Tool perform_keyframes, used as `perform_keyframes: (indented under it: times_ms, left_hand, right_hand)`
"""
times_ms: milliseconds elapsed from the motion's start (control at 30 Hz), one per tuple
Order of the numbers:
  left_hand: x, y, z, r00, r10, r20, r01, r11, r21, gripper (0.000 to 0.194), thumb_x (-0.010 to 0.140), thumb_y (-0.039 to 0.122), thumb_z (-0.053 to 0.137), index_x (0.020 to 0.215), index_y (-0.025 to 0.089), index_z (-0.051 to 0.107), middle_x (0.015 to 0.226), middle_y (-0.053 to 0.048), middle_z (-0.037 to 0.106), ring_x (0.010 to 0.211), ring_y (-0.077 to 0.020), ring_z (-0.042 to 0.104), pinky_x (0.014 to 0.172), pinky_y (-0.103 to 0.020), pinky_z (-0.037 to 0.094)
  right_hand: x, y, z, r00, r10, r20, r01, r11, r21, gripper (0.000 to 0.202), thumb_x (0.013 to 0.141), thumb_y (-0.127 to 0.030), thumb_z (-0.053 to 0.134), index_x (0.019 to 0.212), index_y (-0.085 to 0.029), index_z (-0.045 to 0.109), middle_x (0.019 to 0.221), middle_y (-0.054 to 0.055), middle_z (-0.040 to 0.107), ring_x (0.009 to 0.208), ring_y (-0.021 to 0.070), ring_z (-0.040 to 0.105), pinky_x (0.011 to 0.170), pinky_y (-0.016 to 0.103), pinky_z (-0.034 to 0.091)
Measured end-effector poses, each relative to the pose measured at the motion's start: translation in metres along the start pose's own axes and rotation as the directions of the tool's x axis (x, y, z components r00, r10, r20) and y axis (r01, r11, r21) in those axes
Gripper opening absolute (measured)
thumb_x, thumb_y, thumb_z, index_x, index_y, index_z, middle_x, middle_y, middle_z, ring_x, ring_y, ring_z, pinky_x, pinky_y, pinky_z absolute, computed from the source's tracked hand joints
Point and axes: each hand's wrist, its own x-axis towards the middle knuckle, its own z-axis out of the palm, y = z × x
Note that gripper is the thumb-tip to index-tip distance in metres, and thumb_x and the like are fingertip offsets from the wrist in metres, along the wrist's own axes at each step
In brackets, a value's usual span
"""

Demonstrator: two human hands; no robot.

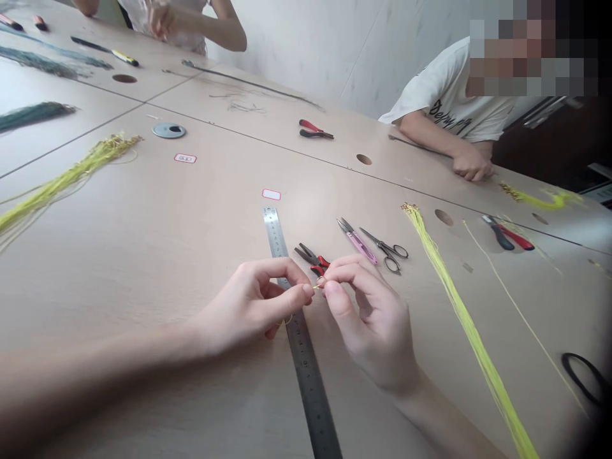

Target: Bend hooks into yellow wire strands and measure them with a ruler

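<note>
My left hand is closed, thumb and forefinger pinching a thin yellow cord. Part of that cord loops below the left fingers. My right hand pinches the cord's other side, where a tiny gold-coloured bit shows at the fingertips; its exact shape is too small to tell. Both hands hover over a steel ruler lying lengthwise on the table. Just beyond the right fingers lie red-handled pliers, partly hidden by that hand. Pink thread snips and dark scissors rest farther right.
A bundle of yellow cords lies right of my hands, another yellow bundle at left. White labels, a grey disc and more pliers are on the table. Two people sit across it.
</note>
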Motion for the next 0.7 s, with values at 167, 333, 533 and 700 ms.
perform_keyframes:
  times_ms: [167,333,533,700]
  left_hand:
    - [-0.0008,-0.0013,0.0001,1.000,-0.028,0.001,0.028,0.999,0.023,0.024,0.082,0.038,0.056,0.071,0.017,0.055,0.041,0.009,0.037,0.037,-0.0033,0.035,0.035,-0.012,0.027]
    - [0.0011,-0.0007,0.0004,1.000,-0.021,-0.003,0.021,0.999,0.034,0.021,0.082,0.034,0.057,0.070,0.017,0.056,0.044,0.009,0.039,0.037,-0.0030,0.035,0.034,-0.012,0.028]
    - [0.0020,-0.0014,0.0009,1.000,-0.021,0.023,0.020,0.999,0.042,0.021,0.081,0.032,0.057,0.068,0.016,0.056,0.044,0.009,0.038,0.037,-0.0027,0.032,0.034,-0.012,0.028]
    - [0.0011,0.0009,0.0026,0.999,-0.042,0.011,0.041,0.998,0.037,0.018,0.079,0.027,0.057,0.065,0.016,0.054,0.044,0.009,0.036,0.039,-0.0033,0.029,0.035,-0.013,0.026]
  right_hand:
    - [0.0003,-0.0007,-0.0006,0.998,0.063,0.011,-0.063,0.996,0.064,0.017,0.086,-0.018,0.048,0.070,-0.019,0.052,0.073,0.000,0.050,0.069,0.0121,0.051,0.060,0.026,0.043]
    - [0.0014,-0.0027,-0.0028,0.990,0.137,0.028,-0.139,0.983,0.118,0.018,0.086,-0.021,0.049,0.068,-0.019,0.053,0.071,0.000,0.052,0.067,0.0120,0.051,0.057,0.025,0.042]
    - [0.0028,-0.0018,-0.0028,0.984,0.167,0.059,-0.175,0.969,0.172,0.014,0.083,-0.019,0.054,0.069,-0.019,0.055,0.071,-0.002,0.052,0.065,0.0100,0.050,0.058,0.024,0.041]
    - [0.0028,-0.0020,-0.0036,0.983,0.161,0.093,-0.177,0.963,0.204,0.016,0.082,-0.017,0.054,0.067,-0.019,0.055,0.070,-0.002,0.053,0.066,0.0109,0.051,0.058,0.025,0.042]
